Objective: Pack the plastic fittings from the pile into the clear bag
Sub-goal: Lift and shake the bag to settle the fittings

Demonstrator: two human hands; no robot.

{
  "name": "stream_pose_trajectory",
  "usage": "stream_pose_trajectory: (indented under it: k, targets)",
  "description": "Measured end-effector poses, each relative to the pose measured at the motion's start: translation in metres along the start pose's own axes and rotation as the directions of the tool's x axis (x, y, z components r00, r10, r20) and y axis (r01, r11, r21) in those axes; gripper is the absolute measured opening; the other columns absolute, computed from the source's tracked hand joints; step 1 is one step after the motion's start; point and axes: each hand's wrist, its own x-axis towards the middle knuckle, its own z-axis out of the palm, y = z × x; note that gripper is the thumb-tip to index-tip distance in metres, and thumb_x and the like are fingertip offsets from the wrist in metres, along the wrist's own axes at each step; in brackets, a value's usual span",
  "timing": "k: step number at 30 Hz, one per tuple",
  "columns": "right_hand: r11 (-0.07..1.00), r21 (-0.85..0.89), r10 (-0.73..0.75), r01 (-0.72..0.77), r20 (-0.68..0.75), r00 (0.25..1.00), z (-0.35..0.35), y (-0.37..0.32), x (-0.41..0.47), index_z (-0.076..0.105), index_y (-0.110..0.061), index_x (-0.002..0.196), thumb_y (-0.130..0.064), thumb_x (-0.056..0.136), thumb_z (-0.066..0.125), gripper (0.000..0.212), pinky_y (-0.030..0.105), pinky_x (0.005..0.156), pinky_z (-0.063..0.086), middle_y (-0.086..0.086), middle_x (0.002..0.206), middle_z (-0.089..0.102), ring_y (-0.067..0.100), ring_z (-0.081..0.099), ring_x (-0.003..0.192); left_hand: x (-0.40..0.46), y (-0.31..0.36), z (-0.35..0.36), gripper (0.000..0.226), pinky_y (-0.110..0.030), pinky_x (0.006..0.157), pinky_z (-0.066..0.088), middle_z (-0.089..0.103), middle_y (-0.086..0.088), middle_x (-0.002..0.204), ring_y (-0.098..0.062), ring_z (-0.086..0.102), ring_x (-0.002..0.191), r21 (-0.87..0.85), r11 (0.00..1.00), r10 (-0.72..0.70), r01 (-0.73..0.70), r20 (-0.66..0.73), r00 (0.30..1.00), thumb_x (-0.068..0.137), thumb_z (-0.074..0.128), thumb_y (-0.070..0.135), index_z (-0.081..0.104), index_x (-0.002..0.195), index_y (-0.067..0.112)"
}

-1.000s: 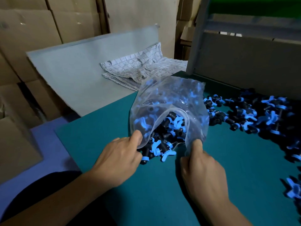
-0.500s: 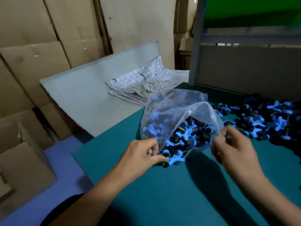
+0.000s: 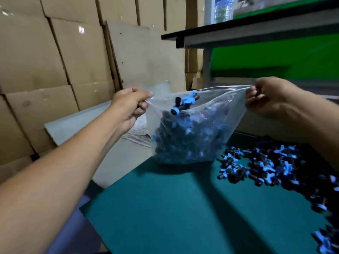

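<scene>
The green table (image 3: pixel 183 217) carried the work, with stacked cardboard boxes (image 3: pixel 55 52) behind it; the pile of plastic fittings (image 3: pixel 271 167) lay spread along the table's right side, black bodies with blue wings, well short of cleared. The clear bag (image 3: pixel 192 129) hung upright between both hands, its loaded base at or just above the table edge, contact not determinable; it was roughly half full, and one fitting (image 3: pixel 183 103) sat loose near the mouth. The left hand (image 3: pixel 128 105) pinched the left corner of the mouth with curled fingers; the right hand (image 3: pixel 264 96) pinched the right corner likewise. Judged: film thin, soft and slippery, contents heavy enough to sag it; grip best kept at the top corners, or under the base.
</scene>
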Motion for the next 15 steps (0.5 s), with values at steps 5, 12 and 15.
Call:
stream_pose_trajectory:
  k: [5, 12, 15]
  targets:
    - [1.000, -0.022, 0.007, -0.007, -0.003, 1.000, 0.023, -0.054, 0.002, 0.031, -0.018, 0.067, -0.007, 0.106, 0.023, 0.042, 0.015, 0.032, 0.024, -0.005, 0.056, 0.036, 0.003, 0.031, 0.046, 0.028, 0.057, 0.014, 0.034, -0.011, 0.031, 0.019, 0.051, 0.001, 0.052, -0.002, 0.040, 0.038, -0.118, 0.991, -0.055, 0.066, 0.093, 0.994, 0.096, 0.064, -0.006, 0.048, 0.071, 0.011]
    - [0.998, -0.052, -0.013, 0.019, 0.120, 0.993, 0.036, -0.078, -0.014, 0.040, -0.014, 0.076, 0.000, 0.098, 0.029, 0.028, 0.017, 0.035, 0.031, 0.001, 0.051, 0.046, 0.007, 0.040, 0.037, 0.030, 0.086, -0.007, 0.025, -0.012, 0.032, 0.026, 0.056, 0.003, 0.060, -0.001, 0.044, 0.042, -0.010, 0.998, -0.060, 0.062, 0.161, 0.985, 0.081, 0.076, 0.004, 0.053, 0.080, 0.012]
    - [0.988, -0.150, 0.046, -0.027, 0.124, 0.991, 0.031, -0.044, -0.016, 0.040, -0.011, 0.080, 0.002, 0.099, 0.030, 0.025, 0.016, 0.033, 0.033, 0.004, 0.054, 0.048, 0.008, 0.041, 0.038, 0.004, 0.059, -0.021, 0.033, -0.015, 0.038, 0.035, 0.061, -0.001, 0.059, -0.007, 0.054, 0.048, 0.345, 0.939, -0.055, -0.014, 0.189, 0.980, 0.069, 0.088, 0.006, 0.059, 0.082, 0.011]
